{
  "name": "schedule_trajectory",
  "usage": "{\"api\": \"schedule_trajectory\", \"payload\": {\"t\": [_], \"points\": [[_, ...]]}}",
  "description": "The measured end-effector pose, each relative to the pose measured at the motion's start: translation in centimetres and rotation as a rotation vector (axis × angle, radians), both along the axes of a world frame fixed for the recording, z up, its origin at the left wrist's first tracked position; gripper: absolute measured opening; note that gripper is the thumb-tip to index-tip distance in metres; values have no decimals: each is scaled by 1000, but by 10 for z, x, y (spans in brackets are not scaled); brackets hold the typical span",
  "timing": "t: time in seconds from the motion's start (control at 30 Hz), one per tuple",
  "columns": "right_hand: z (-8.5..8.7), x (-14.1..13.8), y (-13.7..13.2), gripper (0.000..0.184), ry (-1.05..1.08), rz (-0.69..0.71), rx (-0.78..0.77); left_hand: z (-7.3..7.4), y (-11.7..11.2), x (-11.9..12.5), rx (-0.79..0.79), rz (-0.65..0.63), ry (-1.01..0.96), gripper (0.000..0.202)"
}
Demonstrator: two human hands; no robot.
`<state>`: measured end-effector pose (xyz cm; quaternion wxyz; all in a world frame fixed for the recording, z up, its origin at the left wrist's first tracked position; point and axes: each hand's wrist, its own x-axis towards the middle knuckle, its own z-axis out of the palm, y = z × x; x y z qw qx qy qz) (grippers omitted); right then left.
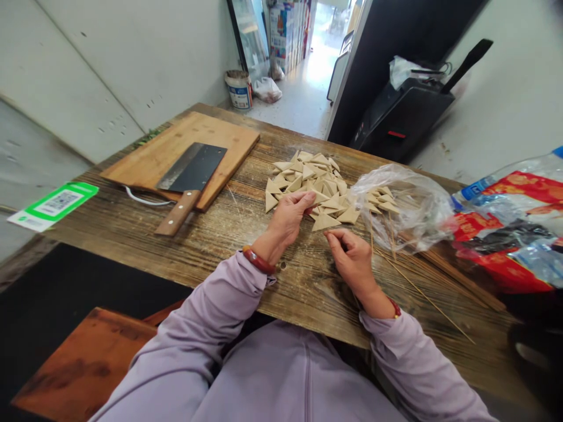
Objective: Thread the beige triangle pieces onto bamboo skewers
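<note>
A heap of beige, flat triangular pieces [323,176] lies on the wooden table in front of me. My left hand [288,220] is at the heap's near edge, thumb and fingers pinched on one triangular piece [320,197]. Close by on the right, my right hand [352,258] is closed in a pinch just above the tabletop; whatever is between its fingertips is too small to make out. A single triangular piece [324,223] lies just beyond those fingertips. Several thin sticks [422,293] lie to the right of this hand.
On the left, a cleaver [193,170] rests on a wooden cutting board [237,138], its handle over the edge. A clear plastic bag [409,205] and red packaging [510,258] occupy the right side. A green QR-code card [57,205] sits at the table's left edge.
</note>
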<state>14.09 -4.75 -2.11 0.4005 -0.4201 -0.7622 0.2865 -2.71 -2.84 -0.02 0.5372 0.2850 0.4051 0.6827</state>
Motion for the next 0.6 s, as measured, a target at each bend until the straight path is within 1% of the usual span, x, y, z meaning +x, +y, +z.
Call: {"api": "schedule_trajectory", "payload": {"t": [0.17, 0.6], "points": [[-1, -1, 1, 24, 7, -4, 5, 0, -1, 2, 18, -16, 4, 24], [0, -3, 2, 22, 21, -3, 15, 1, -1, 4, 13, -9, 19, 27]]}}
